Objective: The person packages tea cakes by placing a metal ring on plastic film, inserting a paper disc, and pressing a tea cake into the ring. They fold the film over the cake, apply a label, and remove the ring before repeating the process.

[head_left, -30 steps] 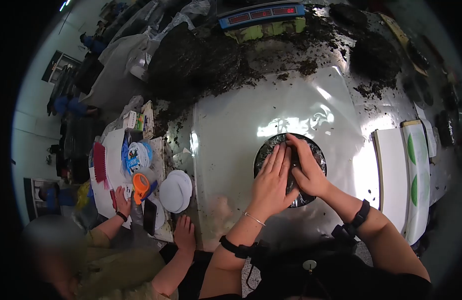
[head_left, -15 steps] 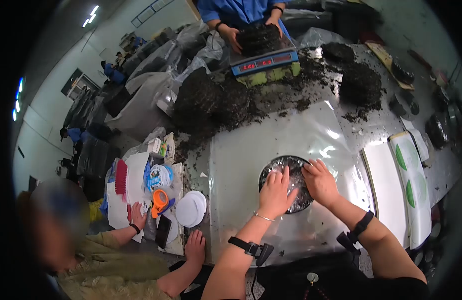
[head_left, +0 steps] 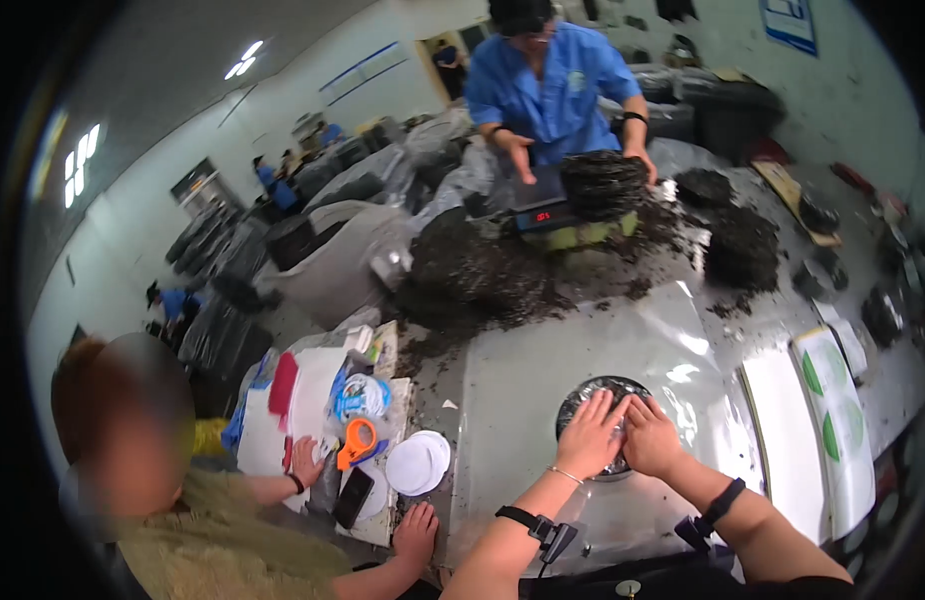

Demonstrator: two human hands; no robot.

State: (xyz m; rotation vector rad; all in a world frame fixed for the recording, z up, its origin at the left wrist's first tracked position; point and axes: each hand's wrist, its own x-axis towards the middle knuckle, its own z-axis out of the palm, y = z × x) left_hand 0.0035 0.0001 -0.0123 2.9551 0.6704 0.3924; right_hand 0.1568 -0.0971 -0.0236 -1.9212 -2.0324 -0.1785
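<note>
A round dark cake wrapped in shiny clear film [head_left: 603, 392] lies on the glossy steel table [head_left: 523, 400]. My left hand [head_left: 589, 438] rests flat on its left half, fingers together and pointing away from me. My right hand [head_left: 651, 436] lies flat on its right half, touching the left hand. Neither hand grips anything; both palms lie on the film. Black straps sit on both my forearms.
A person in blue stands across the table at a blue scale [head_left: 545, 214] with a dark cake [head_left: 603, 180] and loose dark leaf piles [head_left: 483, 265]. A person at my left has hands by white lids [head_left: 417, 463], an orange tape dispenser [head_left: 358, 440] and a phone [head_left: 354, 496]. White-green paper sheets [head_left: 833, 410] lie right.
The camera has tilted up, bringing the person in blue into view. My hands moved from overlapping on the cake to lying flat side by side on it.
</note>
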